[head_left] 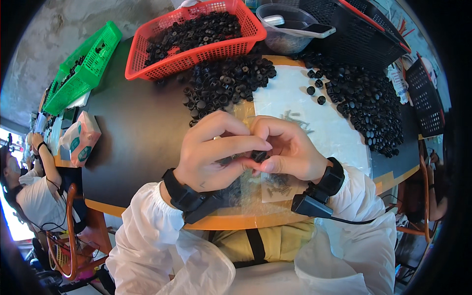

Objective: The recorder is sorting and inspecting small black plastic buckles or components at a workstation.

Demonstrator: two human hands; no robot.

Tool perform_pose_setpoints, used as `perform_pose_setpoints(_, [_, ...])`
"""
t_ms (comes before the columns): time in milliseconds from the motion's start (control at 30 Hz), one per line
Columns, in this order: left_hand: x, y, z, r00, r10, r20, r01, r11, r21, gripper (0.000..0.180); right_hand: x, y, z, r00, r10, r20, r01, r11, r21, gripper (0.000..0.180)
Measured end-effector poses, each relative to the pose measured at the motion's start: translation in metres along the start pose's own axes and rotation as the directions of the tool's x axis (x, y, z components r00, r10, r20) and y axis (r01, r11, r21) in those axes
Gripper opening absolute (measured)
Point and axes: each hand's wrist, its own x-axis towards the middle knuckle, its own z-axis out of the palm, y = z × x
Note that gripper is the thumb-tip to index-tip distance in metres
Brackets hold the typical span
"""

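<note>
My left hand (209,150) and my right hand (291,147) meet above the near part of the table. Between their fingertips they pinch one small black plastic part (258,156), rounded like a knob; the fingers cover much of it. Under and beside my right hand lie thin silvery pins or screws (294,117) on a white sheet (275,91). More small metal pieces (279,186) show below the hands. Just beyond my left hand spreads a heap of black round parts (216,91). A larger heap of shiny black knobs (371,103) lies to the right.
At the back, a red basket (196,49) holds black parts, beside a clear plastic bowl (285,42) with a phone (307,28) across it. Black crates (354,37) stand back right. Left are a green basket (88,69), a tissue pack (83,137) and a seated person (42,196).
</note>
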Motion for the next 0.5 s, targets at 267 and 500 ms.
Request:
perform_pose_setpoints(267, [-0.0033, 0.0056, 0.0064, 0.997, 0.051, -0.053, -0.047, 0.996, 0.076, 0.039, -0.0033, 0.0015, 0.0002, 0.999, -0.030, -0.022, 0.029, 0.998, -0.051, 0.023])
perform_pose_setpoints(500, [-0.0028, 0.0035, 0.0039, 0.992, 0.124, -0.022, -0.117, 0.970, 0.213, 0.040, 0.0008, 0.0013, 0.0000, 0.995, -0.090, -0.044, 0.082, 0.984, -0.160, 0.020])
